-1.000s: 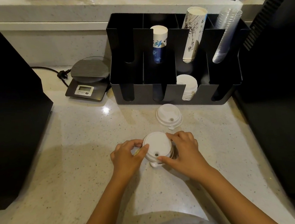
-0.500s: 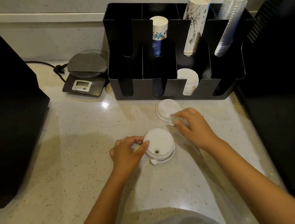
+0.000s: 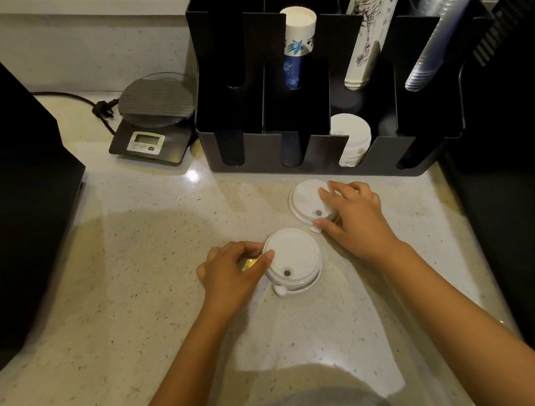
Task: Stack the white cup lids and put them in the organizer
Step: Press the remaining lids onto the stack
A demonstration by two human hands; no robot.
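Note:
A small stack of white cup lids [image 3: 294, 260] rests on the speckled counter, and my left hand [image 3: 232, 274] grips its left rim with thumb and fingers. Farther back and to the right lies a single white lid [image 3: 306, 199]. My right hand [image 3: 352, 213] has its fingers and thumb closed on that lid's right edge, and the lid still lies on the counter. Behind it stands the black organizer [image 3: 252, 146], with a stack of white lids [image 3: 352, 138] leaning in a front slot.
The organizer also holds blue-patterned paper cups [image 3: 298, 40], a tall sketched cup stack [image 3: 371, 28] and clear plastic cups [image 3: 438, 29]. A digital scale [image 3: 154, 119] with a cord sits to its left. Large black appliances flank the counter at left [image 3: 12, 191] and right [image 3: 514, 183].
My right hand left the near stack, reached back and right, and closed on the single lid. My left hand stayed on the stack. The camera view shifted closer.

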